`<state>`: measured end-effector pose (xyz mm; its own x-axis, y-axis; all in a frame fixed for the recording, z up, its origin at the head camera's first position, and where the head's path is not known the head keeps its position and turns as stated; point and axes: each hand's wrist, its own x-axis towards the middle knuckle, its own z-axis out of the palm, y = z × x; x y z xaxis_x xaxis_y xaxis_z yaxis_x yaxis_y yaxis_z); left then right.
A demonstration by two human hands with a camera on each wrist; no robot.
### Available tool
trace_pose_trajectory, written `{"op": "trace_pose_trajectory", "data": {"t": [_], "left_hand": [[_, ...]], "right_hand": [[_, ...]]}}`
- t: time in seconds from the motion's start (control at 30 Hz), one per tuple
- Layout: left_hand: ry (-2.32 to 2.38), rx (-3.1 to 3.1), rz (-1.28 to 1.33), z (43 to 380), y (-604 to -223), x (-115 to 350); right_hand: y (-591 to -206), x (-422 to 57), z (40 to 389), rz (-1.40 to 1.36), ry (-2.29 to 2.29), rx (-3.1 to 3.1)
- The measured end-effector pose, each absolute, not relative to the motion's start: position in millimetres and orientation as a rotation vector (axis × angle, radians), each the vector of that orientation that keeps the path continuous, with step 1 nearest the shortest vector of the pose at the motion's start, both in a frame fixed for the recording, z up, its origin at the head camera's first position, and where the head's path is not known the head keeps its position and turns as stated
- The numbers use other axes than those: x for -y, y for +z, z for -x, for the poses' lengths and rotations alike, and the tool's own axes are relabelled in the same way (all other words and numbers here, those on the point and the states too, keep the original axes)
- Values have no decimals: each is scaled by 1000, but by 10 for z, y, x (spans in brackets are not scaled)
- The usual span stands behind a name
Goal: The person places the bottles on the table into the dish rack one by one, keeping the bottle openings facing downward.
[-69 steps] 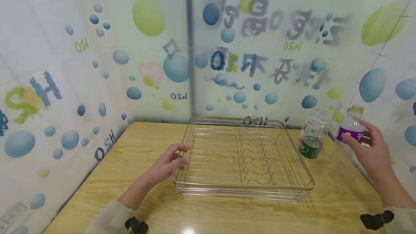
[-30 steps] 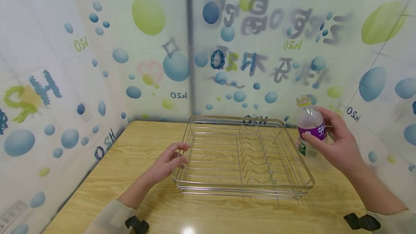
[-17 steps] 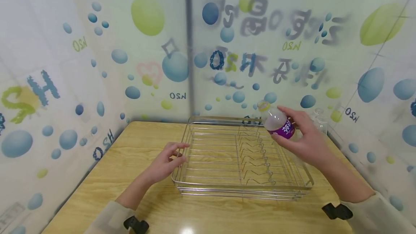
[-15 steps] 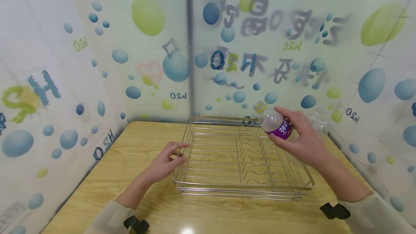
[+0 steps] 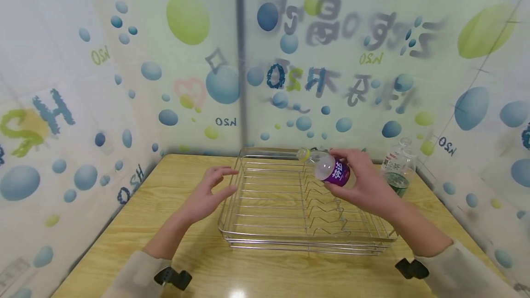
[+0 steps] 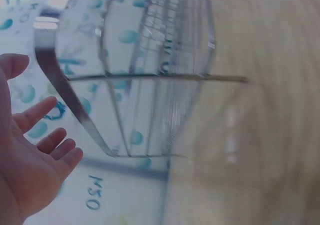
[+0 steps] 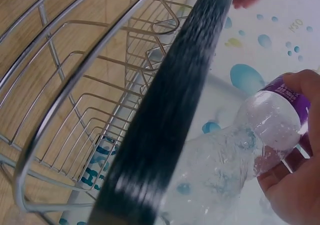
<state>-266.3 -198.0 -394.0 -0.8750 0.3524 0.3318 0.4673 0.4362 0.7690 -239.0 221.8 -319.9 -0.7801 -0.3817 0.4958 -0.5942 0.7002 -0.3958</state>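
Note:
A clear plastic bottle [image 5: 337,172] with a purple label and a yellow ring at its neck is in my right hand [image 5: 366,185]. Fingers and thumb grip it round the label. It lies nearly sideways, neck to the left, above the right part of a metal wire dish rack [image 5: 265,238]. My left hand [image 5: 203,199] is beside the rack's left rim, fingers spread and holding nothing. In the left wrist view the left hand [image 6: 37,160] shows a gap to the rim. The rim crosses close in front of the right wrist camera.
Two more clear bottles stand behind the rack's right side, one with a green label [image 5: 397,183], one with a white label [image 5: 389,161]. The rack sits on a wooden table [image 5: 273,272]. Patterned curtains [image 5: 190,59] enclose the table at the back and both sides.
My right hand has carried the purple-labelled bottle leftward from the table's right side to over the rack, tipping it from upright to nearly sideways. My left hand has lifted slightly off the rim.

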Motion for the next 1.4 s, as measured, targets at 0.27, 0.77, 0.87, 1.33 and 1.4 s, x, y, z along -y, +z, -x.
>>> {"op": "trace_pose_trajectory", "data": {"t": [0.27, 0.77, 0.87, 1.33, 1.4], "left_hand": [[-1499, 2469, 874, 2589, -3523, 1624], [-1606, 2583, 1091, 2567, -3323, 974], [-1598, 2602, 1086, 2574, -3338, 913], [-1445, 2589, 1042, 2590, -3428, 930], [-1463, 2586, 1030, 2597, -3438, 968]], "right_hand": [[-3248, -2116, 2382, -835, 687, 2508], [-3282, -1945, 2337, -964, 354, 2430], [-3285, -1923, 2326, -983, 307, 2424], [-3308, -1926, 2353, -1092, 365, 2366], [-3298, -1975, 2351, -1112, 405, 2370]]}}
